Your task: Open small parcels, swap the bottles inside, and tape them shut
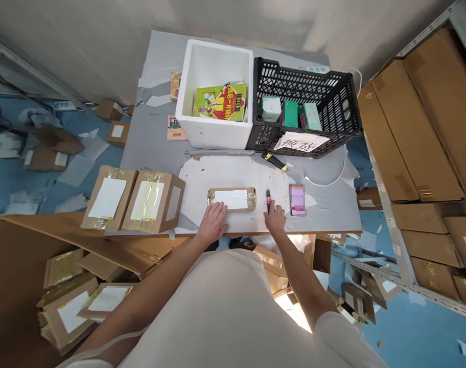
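Observation:
A narrow cardboard box (230, 198) with a white label and clear tape at both ends lies on the table before me. My left hand (213, 223) rests on its front left corner, fingers stretched out and not wrapped around it. To the right of the box, my right hand (275, 219) is closed on a red-and-black utility knife (269, 200), whose dark tip points away from me. A phone (298, 200) with a blurred, pinkish screen lies just right of that hand. Farther back, a yellow-and-black box cutter (275, 161) lies in front of the black crate.
A white foam box (217, 134) holds colourful booklets; beside it a black plastic crate (261, 134) contains several small green boxes. Two taped cartons (144, 202) stand at the table's left edge. An open large carton (22, 255) is at lower left. Stacked cartons (428, 122) fill the right-hand shelf.

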The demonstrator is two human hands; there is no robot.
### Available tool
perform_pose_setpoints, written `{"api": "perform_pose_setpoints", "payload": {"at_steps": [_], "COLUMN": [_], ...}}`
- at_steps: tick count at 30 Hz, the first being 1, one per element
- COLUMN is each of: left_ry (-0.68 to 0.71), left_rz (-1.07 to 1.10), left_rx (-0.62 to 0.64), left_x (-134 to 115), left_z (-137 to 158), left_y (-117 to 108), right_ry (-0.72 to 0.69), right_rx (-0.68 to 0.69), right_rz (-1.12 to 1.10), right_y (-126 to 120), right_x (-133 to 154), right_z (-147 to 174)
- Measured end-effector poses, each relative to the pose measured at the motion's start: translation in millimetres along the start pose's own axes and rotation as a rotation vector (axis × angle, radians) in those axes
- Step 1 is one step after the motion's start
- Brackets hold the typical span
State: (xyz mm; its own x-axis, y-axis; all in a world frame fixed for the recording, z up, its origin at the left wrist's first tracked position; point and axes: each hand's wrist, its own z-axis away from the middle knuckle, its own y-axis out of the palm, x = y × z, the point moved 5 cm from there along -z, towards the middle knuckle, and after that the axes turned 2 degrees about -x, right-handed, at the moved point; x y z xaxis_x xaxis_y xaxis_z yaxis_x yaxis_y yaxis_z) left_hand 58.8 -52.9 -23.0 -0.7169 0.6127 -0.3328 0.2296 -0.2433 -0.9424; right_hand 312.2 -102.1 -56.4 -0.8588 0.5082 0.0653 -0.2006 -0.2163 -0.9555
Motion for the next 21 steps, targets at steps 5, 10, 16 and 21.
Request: {"api": "perform_pose_setpoints", "payload": {"at_steps": [5,10,16,21], "left_ry": [0.003,0.010,0.026,0.053], "left_rz": [0.039,0.056,0.039,0.024], "left_rx": [-0.016,-0.014,0.004,0.025], "left_x": [3.5,6.8,8.2,7.1], "left_z": [-0.7,-1.0,1.4,5.4], "left_y": [0.7,4.5,7.4,7.9], "right_ry": [-0.592,-0.823,-0.941,-0.985], "right_rx": [-0.185,-0.030,-0.012,0.144], "right_rz": [-0.101,0.105,0.310,0.329], "right_y": [-60.6,-63.4,-55.4,-65.8], "right_x": [69.6,124.9,135.0,132.3], "right_z": [-13.1,-33.2,-27.9,-35.1]}}
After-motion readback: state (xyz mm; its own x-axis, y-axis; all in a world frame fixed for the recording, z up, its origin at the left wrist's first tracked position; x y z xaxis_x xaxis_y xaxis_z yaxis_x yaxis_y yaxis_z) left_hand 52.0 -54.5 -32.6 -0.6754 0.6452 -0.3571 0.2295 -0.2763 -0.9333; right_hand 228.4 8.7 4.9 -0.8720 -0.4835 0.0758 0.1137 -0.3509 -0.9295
